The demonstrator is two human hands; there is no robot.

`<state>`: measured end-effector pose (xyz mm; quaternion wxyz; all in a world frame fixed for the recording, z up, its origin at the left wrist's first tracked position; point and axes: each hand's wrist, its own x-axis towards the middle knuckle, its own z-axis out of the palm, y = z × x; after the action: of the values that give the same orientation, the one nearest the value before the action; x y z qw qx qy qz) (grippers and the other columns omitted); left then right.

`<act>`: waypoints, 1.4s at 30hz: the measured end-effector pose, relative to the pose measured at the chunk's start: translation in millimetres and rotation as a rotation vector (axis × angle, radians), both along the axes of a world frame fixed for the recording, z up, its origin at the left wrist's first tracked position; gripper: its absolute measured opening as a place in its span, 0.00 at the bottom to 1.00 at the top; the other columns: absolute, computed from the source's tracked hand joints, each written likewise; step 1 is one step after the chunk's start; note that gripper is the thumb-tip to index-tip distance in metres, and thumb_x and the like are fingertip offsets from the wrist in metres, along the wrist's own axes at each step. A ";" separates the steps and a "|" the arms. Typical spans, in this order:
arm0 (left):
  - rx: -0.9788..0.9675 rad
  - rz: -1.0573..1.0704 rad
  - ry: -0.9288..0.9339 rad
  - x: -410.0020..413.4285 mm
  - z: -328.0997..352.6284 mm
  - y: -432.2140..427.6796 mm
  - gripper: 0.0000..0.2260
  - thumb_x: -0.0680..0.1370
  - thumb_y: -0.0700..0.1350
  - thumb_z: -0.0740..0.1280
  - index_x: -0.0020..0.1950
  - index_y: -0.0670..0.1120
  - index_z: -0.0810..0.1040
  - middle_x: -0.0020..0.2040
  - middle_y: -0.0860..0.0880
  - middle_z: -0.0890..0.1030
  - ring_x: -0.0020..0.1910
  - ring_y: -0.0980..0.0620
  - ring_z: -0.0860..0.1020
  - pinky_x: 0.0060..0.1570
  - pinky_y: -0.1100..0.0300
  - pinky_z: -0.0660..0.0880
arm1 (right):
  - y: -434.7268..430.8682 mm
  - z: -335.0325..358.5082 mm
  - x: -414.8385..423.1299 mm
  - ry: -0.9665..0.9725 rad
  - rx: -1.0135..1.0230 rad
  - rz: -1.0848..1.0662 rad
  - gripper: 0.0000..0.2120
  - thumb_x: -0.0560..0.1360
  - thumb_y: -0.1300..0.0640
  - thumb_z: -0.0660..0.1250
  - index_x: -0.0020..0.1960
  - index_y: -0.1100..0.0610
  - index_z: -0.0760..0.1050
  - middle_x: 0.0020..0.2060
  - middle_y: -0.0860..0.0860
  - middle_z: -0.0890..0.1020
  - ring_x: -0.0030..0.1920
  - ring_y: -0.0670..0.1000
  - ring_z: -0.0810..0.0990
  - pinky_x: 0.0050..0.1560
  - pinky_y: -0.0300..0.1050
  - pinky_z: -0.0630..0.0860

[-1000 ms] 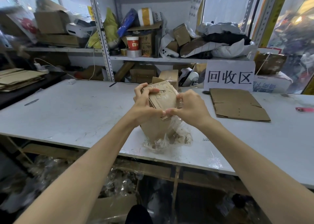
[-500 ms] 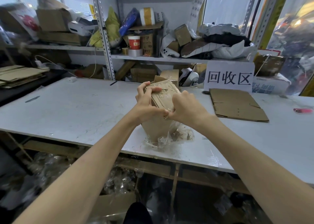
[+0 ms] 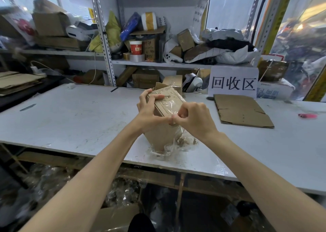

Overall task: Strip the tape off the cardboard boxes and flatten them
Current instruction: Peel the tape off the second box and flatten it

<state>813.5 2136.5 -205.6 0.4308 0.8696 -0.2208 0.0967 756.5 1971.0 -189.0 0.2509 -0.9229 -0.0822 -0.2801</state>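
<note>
Head view: cardboard box (image 3: 164, 136), scuffed white table (image 3: 70, 119), cluttered shelves (image 3: 176, 64) behind

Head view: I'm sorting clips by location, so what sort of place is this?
Probably a packaging recycling station: a sign reading 回收区 (recycling area), flattened cardboard on the worktable, and shelves heaped with boxes and tape.

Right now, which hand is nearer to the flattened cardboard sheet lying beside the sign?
Right. The right hand pinches tape on the box, just left of the flattened cardboard sheet; the left hand holds the box's left side, farther from the sheet.
</note>
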 end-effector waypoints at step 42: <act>0.041 0.181 -0.154 1.3 1.4 6.0 0.42 0.55 0.55 0.84 0.62 0.51 0.67 0.60 0.54 0.57 0.60 0.52 0.59 0.62 0.62 0.62 | -22.2 -7.8 4.5 0.306 1.075 0.017 0.13 0.70 0.73 0.67 0.47 0.61 0.68 0.40 0.60 0.77 0.36 0.56 0.82 0.35 0.44 0.82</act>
<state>814.9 2142.5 -204.3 0.3843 0.8846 -0.1759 0.1972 761.0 1948.8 -196.8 0.6975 -0.6947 0.1020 -0.1433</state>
